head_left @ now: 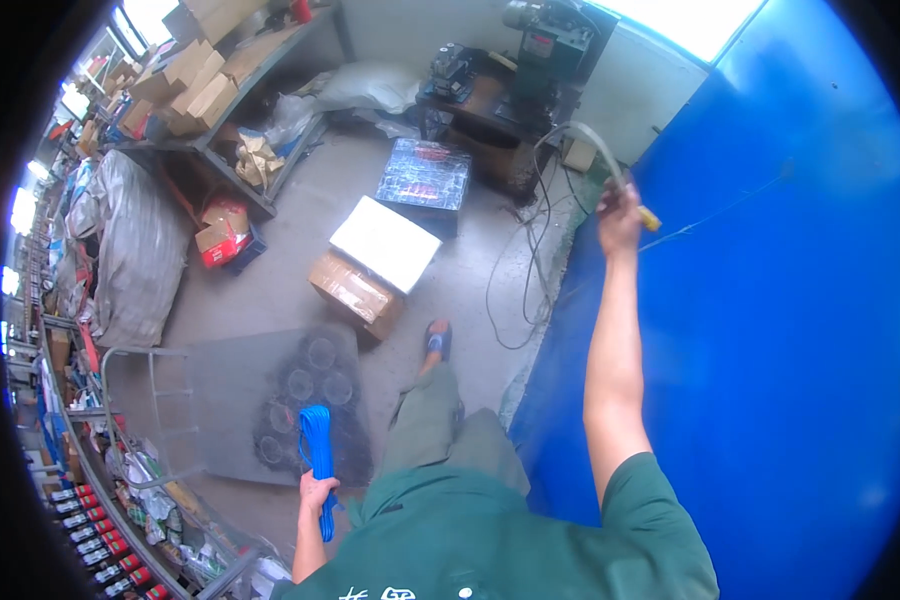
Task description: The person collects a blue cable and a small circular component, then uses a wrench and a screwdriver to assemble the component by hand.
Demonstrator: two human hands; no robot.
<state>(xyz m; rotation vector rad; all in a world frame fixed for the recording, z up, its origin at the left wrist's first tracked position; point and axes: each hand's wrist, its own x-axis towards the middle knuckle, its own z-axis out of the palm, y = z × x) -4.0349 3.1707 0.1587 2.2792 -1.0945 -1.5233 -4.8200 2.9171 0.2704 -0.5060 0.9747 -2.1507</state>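
Observation:
My left hand (317,490) is closed round the middle of a long folded bundle of blue cord (316,438), held low beside my leg. Its looped end points away from me, and the other end hangs below my fist. My right arm is stretched far forward along the blue wall panel (750,330). At its end, my right hand (619,218) grips a pale grey hose (598,138) that arches up and to the left. A yellow end piece (650,219) sticks out beside the fingers; its kind is too small to tell.
Ahead lie a brown carton (355,288) with a white board (385,243) on it and a wrapped box (423,175). Thin dark cables (530,270) trail on the floor. A flat cart (240,390) stands left; a green machine (545,65) is at the back.

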